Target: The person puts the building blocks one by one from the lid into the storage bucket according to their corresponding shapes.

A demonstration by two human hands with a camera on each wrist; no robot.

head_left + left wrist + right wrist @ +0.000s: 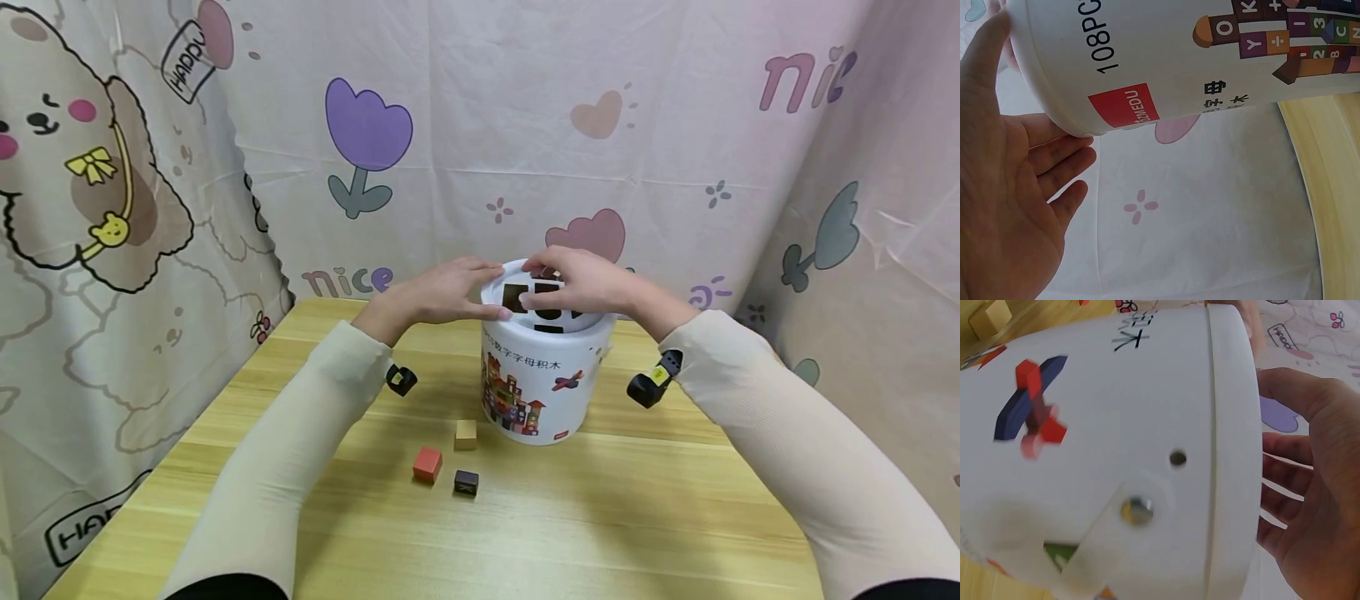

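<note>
White bucket stands upright near the far edge of the table, its long axis vertical, the lid with its dark cut-out holes facing up and the printed block picture turned toward the person. Both hands are at the top, parted, with their thumb tips close to each other. On the left side, the left hand is spread loosely, thumb at the near side of the lid and fingertips at the rim. The right hand arches over the other side, its thumb above the lid and its fingers slightly bent; whether it presses down I cannot tell. Just in front of the bucket lie a yellow block, a red block and a black block. A patterned curtain hangs behind.
</note>
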